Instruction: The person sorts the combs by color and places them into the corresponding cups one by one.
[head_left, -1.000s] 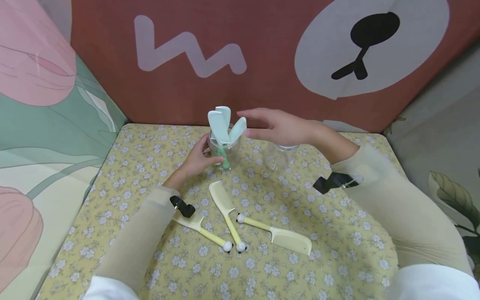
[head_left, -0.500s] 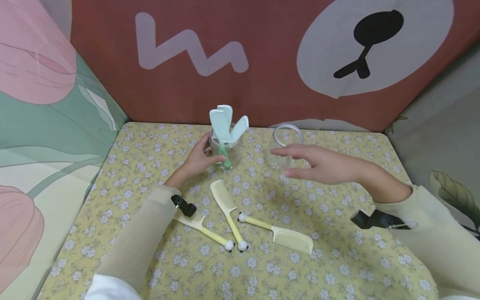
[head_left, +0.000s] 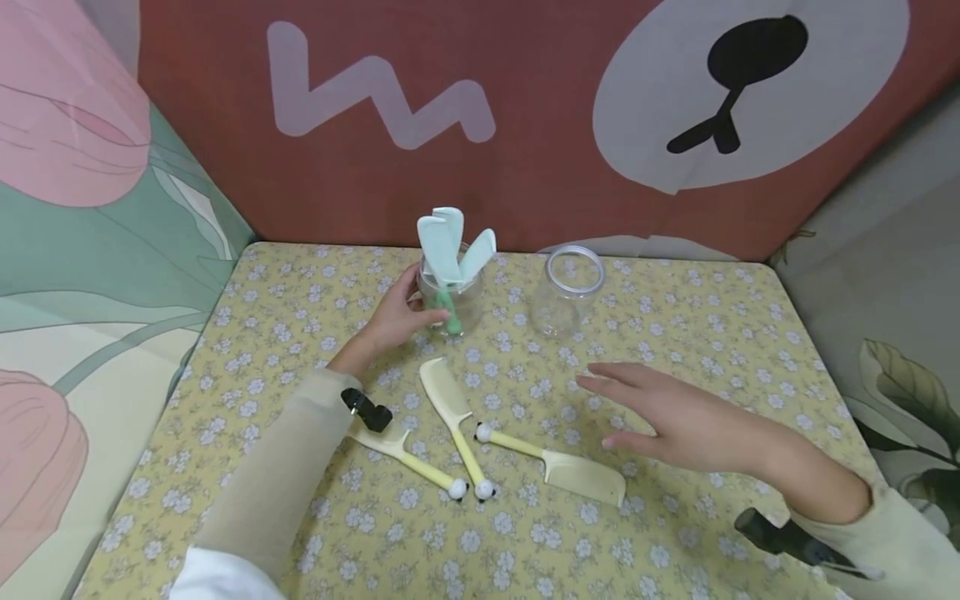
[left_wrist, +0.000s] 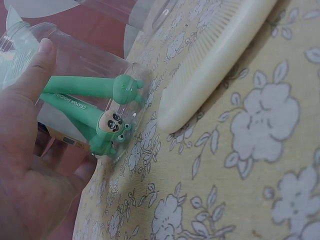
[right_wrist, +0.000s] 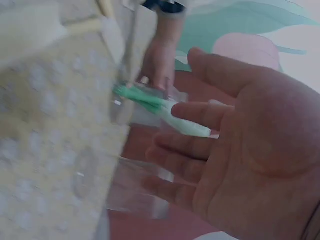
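Observation:
My left hand holds a clear jar by its left side, thumb across the front. Several mint-green combs stand in that jar, heads up and leaning apart. In the left wrist view their green handles end in small character figures near the jar's bottom. My right hand is over the right part of the table, fingers spread, nothing in it. Nearest to it lies a cream comb with a yellow handle. Two more cream combs lie to the left, one in the middle, the other partly hidden by my left wrist.
To the right of the held jar stands a second clear jar, upright, with nothing seen inside. A flowered yellow cloth covers the table. Behind the table's far edge rises a red-brown printed backdrop.
My right hand has drawn back from beside the green combs, rightward and toward me, uncovering the second jar. My left hand and the held jar stay in place.

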